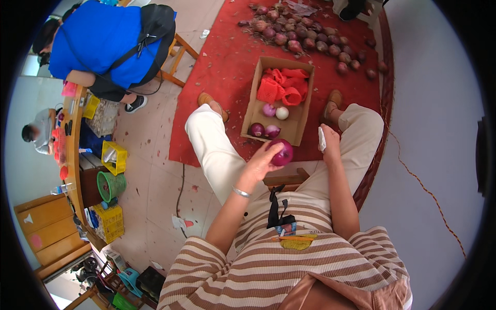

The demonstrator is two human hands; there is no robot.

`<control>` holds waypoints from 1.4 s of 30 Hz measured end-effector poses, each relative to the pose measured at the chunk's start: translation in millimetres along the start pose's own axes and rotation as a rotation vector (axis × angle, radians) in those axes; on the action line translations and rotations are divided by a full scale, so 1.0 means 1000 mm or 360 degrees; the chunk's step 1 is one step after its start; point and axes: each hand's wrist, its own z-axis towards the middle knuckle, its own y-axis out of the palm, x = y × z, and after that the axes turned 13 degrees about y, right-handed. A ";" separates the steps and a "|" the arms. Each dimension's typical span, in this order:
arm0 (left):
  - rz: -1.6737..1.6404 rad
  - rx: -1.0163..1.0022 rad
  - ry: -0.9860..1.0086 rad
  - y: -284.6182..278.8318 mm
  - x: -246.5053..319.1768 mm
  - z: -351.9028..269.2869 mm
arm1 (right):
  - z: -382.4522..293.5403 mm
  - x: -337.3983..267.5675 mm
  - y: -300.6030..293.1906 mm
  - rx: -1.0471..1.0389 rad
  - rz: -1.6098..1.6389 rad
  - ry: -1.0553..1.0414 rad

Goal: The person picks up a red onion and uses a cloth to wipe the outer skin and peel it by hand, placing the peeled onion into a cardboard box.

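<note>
My left hand, with a silver bangle at the wrist, is closed around a shiny purple onion just past the near end of a cardboard box. Over my right thigh, my right hand grips a white cloth or tissue. Inside the box, red foam net sleeves fill the far half. Nearer to me lie a white peeled onion, a pale purple onion and two darker purple onions side by side.
Many unpeeled onions are spread over the red mat beyond the box. A person in blue sits at the upper left by a long wooden table. Yellow baskets stand below it. A cable crosses the tiled floor.
</note>
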 end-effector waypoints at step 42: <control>0.3571 -0.0870 0.0564 -0.068 -0.082 0.333 | 0.030 0.000 0.021 0.0016 0.0273 0.0745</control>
